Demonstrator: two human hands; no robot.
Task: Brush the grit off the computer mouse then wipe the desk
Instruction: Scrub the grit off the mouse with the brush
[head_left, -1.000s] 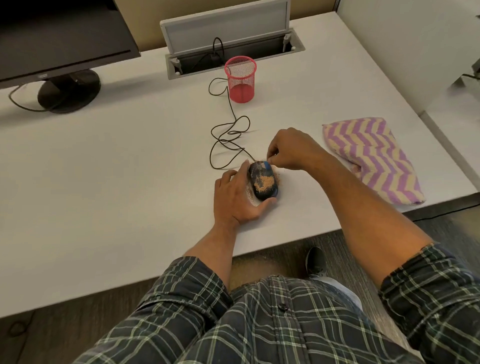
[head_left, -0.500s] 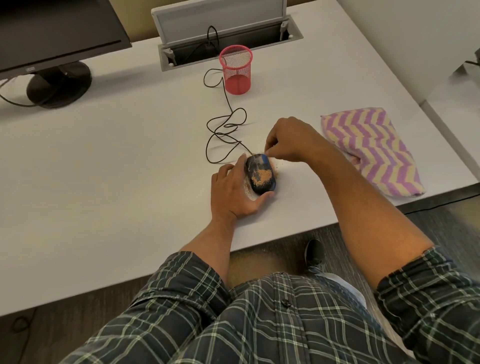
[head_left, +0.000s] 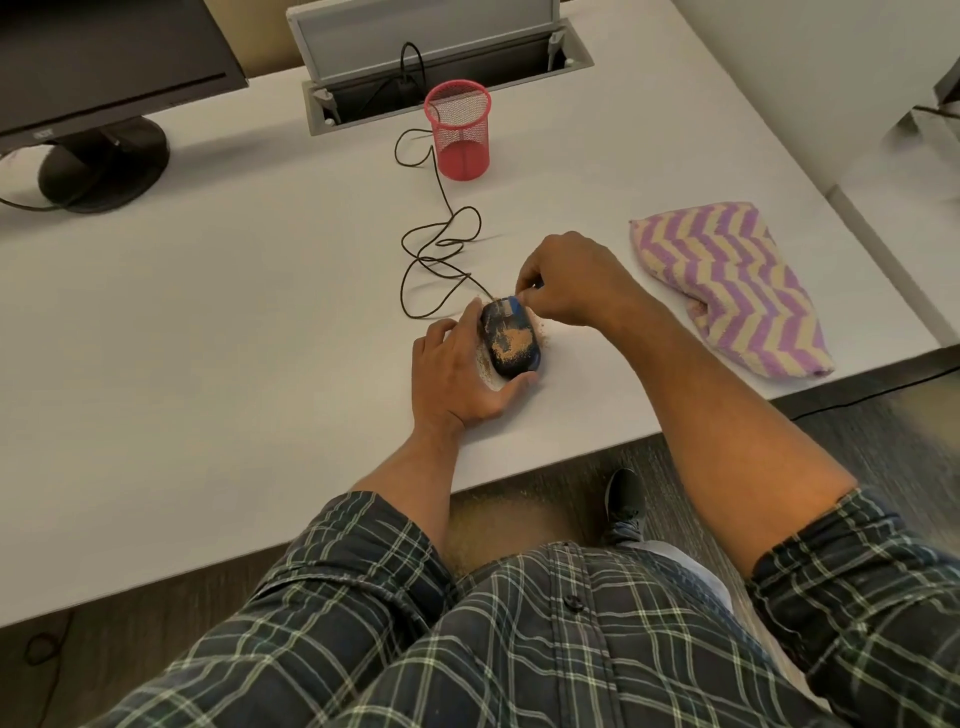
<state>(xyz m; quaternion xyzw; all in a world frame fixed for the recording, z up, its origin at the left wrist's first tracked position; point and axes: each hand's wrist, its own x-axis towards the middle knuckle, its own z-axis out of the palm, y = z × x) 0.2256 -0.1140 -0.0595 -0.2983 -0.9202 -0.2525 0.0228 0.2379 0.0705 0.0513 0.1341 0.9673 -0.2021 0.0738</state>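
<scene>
— White laminate, that's the desk (head_left: 218, 332), and it fills most of the view. What stands at the far end?

— At far left, a dark monitor (head_left: 93, 57) on a round foot. In the middle, a grey cable hatch (head_left: 441, 57) with its lid raised. Right in front of the hatch is a red mesh pen cup (head_left: 460, 137).

— And the cloth?

— A folded towel (head_left: 727, 286), purple and cream zigzag, lies at the right near the desk's front edge, apart from both hands.

— Where is the mouse?

— The computer mouse (head_left: 510, 338) sits near the front edge, roughly centre. It is dark, with tan grit (head_left: 511, 345) on its back and more scattered on the desk close around it. Its cable (head_left: 441, 249) loops away toward the cup.

— The hands?

— The left hand (head_left: 457, 374) cups the mouse, fingers along its left side and thumb curled round the near end. The right hand (head_left: 566, 280) has its fingers bunched in a pinch on something small at the mouse's far end. I cannot tell what it is.
</scene>
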